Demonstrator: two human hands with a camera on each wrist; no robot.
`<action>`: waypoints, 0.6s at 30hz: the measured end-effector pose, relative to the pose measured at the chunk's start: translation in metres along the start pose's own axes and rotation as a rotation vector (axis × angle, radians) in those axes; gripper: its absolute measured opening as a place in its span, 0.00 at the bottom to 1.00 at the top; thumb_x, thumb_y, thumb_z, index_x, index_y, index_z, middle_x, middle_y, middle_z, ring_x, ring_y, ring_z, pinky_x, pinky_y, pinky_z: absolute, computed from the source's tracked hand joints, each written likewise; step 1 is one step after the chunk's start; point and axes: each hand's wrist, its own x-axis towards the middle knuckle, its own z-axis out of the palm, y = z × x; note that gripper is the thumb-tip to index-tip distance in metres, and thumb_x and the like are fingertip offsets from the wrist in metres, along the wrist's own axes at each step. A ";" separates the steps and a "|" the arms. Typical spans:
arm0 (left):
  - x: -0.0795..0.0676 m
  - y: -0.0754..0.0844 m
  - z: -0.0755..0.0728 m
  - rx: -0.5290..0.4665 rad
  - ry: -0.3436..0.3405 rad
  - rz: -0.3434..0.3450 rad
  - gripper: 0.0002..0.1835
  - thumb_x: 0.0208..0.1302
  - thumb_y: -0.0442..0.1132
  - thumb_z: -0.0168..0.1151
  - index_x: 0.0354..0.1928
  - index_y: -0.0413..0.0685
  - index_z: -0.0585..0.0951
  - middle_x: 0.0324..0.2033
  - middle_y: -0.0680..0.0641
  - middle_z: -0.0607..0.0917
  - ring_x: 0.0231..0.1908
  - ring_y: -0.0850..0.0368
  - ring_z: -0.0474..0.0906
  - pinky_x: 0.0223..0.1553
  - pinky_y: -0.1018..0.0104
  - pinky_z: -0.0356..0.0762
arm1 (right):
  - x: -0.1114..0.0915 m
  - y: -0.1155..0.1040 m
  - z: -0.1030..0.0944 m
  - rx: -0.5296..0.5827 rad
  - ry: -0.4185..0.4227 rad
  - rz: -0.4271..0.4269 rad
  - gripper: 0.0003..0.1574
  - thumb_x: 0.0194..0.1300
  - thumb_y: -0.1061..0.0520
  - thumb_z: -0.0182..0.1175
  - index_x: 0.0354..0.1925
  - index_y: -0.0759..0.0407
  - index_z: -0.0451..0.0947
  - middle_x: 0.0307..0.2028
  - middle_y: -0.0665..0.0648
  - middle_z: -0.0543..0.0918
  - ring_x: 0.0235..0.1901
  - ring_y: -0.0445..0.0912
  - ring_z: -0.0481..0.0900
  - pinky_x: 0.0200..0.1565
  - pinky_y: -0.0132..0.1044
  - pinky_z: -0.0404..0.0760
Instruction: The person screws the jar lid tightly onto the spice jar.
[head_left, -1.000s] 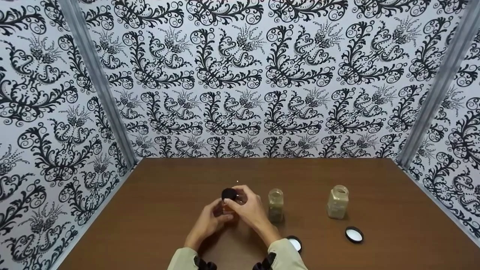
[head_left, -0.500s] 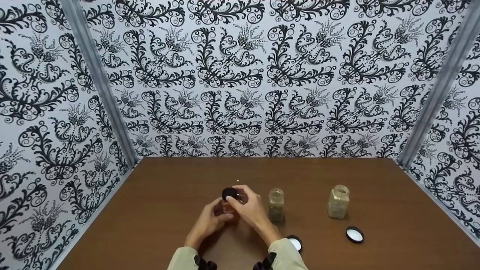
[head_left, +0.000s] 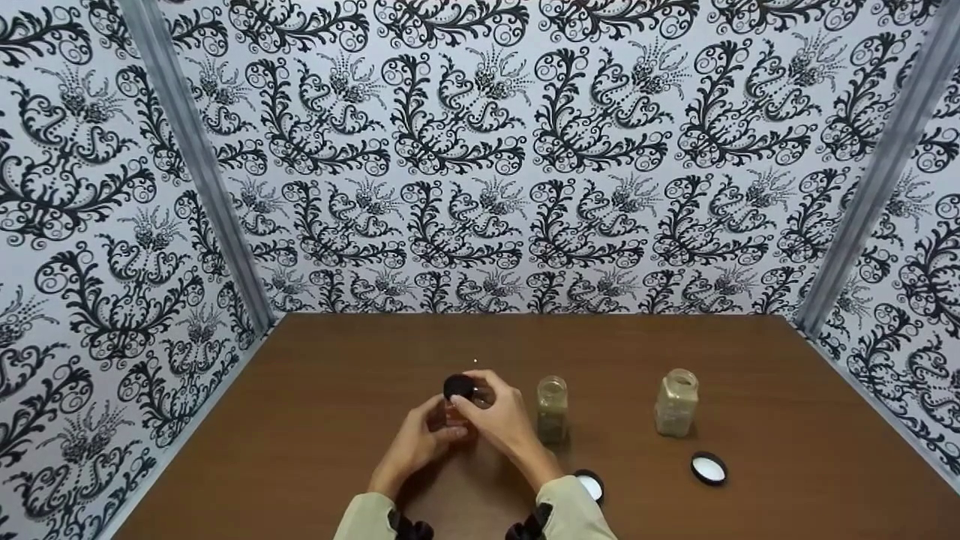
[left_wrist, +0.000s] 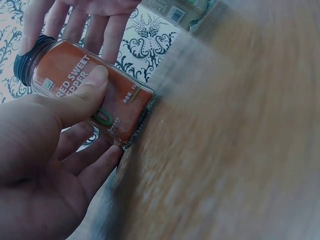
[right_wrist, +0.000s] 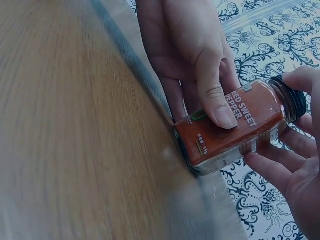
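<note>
A glass spice jar (left_wrist: 57, 62) of orange-red powder, labelled "RED SWEET PEPPER", stands upright on the table between the two hands. Its black screw lid (head_left: 458, 385) sits on the neck. My left hand (head_left: 415, 444) grips the jar's body, thumb across the label and fingers behind. From the right, my right hand (head_left: 501, 421) holds the lid, thumb on the near side and fingers round the far side. In the right wrist view the right thumb and fingertips sit at the lid's (right_wrist: 295, 102) edge, with other fingers beside the glass.
Just right of the right hand is an uncapped jar (head_left: 552, 420) of greenish contents. Farther right stands another uncapped jar (head_left: 676, 411), paler. Two black lids lie white side up: one (head_left: 591, 487) by the right forearm, one (head_left: 709, 470) before the far jar. Patterned walls (head_left: 480, 187) enclose the brown table (head_left: 337, 375).
The right thumb shifts slightly at the lid's edge. Both hands otherwise keep their places on the jar, and the other jars and lids stay where they were.
</note>
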 end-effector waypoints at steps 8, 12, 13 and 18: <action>0.001 0.001 0.000 0.019 0.005 -0.022 0.29 0.66 0.36 0.66 0.68 0.39 0.72 0.55 0.37 0.84 0.52 0.47 0.84 0.52 0.68 0.81 | -0.001 -0.001 0.000 0.021 -0.022 0.006 0.28 0.63 0.53 0.69 0.60 0.58 0.78 0.53 0.67 0.84 0.55 0.57 0.84 0.56 0.45 0.82; 0.001 0.000 0.000 0.009 0.004 -0.018 0.29 0.66 0.36 0.66 0.68 0.39 0.71 0.55 0.36 0.84 0.53 0.46 0.84 0.53 0.68 0.81 | -0.001 0.000 0.000 0.001 -0.012 0.004 0.24 0.63 0.52 0.69 0.56 0.56 0.80 0.53 0.65 0.85 0.53 0.56 0.85 0.56 0.45 0.83; 0.001 0.000 0.000 0.012 0.006 -0.018 0.29 0.66 0.36 0.66 0.68 0.39 0.72 0.55 0.36 0.84 0.53 0.47 0.84 0.53 0.68 0.81 | -0.001 0.000 0.000 -0.006 -0.007 0.009 0.24 0.63 0.51 0.69 0.55 0.55 0.80 0.52 0.65 0.86 0.53 0.56 0.85 0.55 0.45 0.83; 0.000 0.001 0.000 0.025 0.018 -0.002 0.28 0.66 0.36 0.66 0.67 0.37 0.72 0.54 0.36 0.84 0.51 0.47 0.84 0.52 0.67 0.81 | 0.000 -0.001 0.001 -0.028 0.006 0.033 0.23 0.61 0.50 0.71 0.52 0.54 0.80 0.49 0.63 0.87 0.51 0.55 0.86 0.55 0.48 0.83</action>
